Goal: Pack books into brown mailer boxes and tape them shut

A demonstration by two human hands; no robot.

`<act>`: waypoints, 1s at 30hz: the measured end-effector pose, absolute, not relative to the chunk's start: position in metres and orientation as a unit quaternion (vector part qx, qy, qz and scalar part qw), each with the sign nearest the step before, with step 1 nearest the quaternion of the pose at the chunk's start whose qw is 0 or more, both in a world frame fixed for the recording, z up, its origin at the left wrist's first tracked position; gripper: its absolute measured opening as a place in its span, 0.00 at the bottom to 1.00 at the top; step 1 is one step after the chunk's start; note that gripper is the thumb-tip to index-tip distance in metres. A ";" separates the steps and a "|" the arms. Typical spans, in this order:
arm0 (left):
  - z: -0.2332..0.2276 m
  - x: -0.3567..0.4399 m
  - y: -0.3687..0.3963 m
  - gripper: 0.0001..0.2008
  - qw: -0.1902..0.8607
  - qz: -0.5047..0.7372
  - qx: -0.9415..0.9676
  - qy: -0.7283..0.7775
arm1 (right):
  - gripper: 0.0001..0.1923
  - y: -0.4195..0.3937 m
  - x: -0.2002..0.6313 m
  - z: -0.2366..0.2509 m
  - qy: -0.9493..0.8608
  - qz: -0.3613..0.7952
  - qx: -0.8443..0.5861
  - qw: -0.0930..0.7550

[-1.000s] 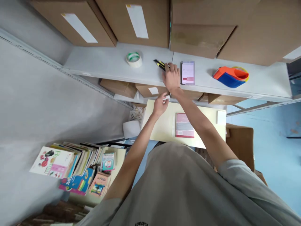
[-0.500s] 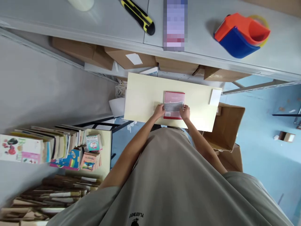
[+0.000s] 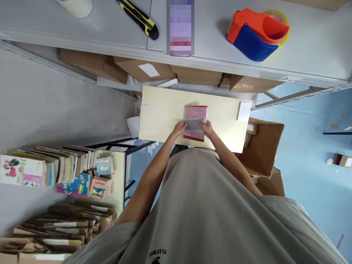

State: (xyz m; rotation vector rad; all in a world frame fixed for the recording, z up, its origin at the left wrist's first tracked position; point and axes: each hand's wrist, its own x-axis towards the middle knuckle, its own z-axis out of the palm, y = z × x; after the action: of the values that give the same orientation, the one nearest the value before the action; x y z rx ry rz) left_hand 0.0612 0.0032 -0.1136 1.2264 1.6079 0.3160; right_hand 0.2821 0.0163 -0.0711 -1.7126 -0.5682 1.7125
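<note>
So I'm pinching a gray sheet (image 3: 194,124) with both hands here. My left hand (image 3: 179,129) is gripping its left edge, fingers curled onto it, and my right hand (image 3: 206,128) is doing the same on the right edge, thumb side up on top. Can't really tell if it's a paper slip or a plastic sleeve, too small to make out. The sheet is lying across the lower half of a red book (image 3: 195,112), which is sitting flat near the middle of the cream table (image 3: 162,113), toward my edge of it. A small white pad (image 3: 244,111) is resting at the table's right end, well apart from the book. Above it, the gray shelf (image 3: 302,55) is carrying a yellow-and-black box cutter (image 3: 139,19), an orange-and-blue tape dispenser (image 3: 255,35) and a tape roll (image 3: 75,5). An open cardboard box (image 3: 265,146) is standing just beside the table on the right, and stacks of books (image 3: 68,176) are sitting off to my left.
</note>
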 end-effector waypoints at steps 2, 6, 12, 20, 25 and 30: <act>-0.102 0.060 0.005 0.29 0.518 0.153 0.476 0.694 | 0.30 0.018 0.291 -0.057 -0.229 0.660 -0.630 0.340; -0.068 0.058 0.013 0.40 0.562 0.262 0.363 0.696 | 0.32 0.021 0.328 -0.013 -0.270 0.693 -0.561 0.364; -0.012 0.091 0.027 0.46 0.719 0.323 0.337 0.515 | 0.35 0.016 0.390 0.047 -0.299 0.692 -0.526 0.395; 0.023 0.142 0.026 0.40 0.645 0.362 0.394 0.546 | 0.39 0.005 0.421 0.043 -0.285 0.679 -0.537 0.411; 0.031 0.143 0.023 0.42 0.649 0.357 0.409 0.533 | 0.37 0.003 0.422 0.043 -0.287 0.687 -0.530 0.405; 0.029 0.145 0.022 0.39 0.636 0.358 0.422 0.538 | 0.39 0.008 0.423 0.029 -0.312 0.674 -0.528 0.412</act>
State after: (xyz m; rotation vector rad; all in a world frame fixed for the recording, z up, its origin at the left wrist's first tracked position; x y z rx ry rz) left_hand 0.1446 0.0220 0.0293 0.9641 1.2282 0.8169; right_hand 0.4225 0.0075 0.0294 -1.3277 -0.7854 1.6970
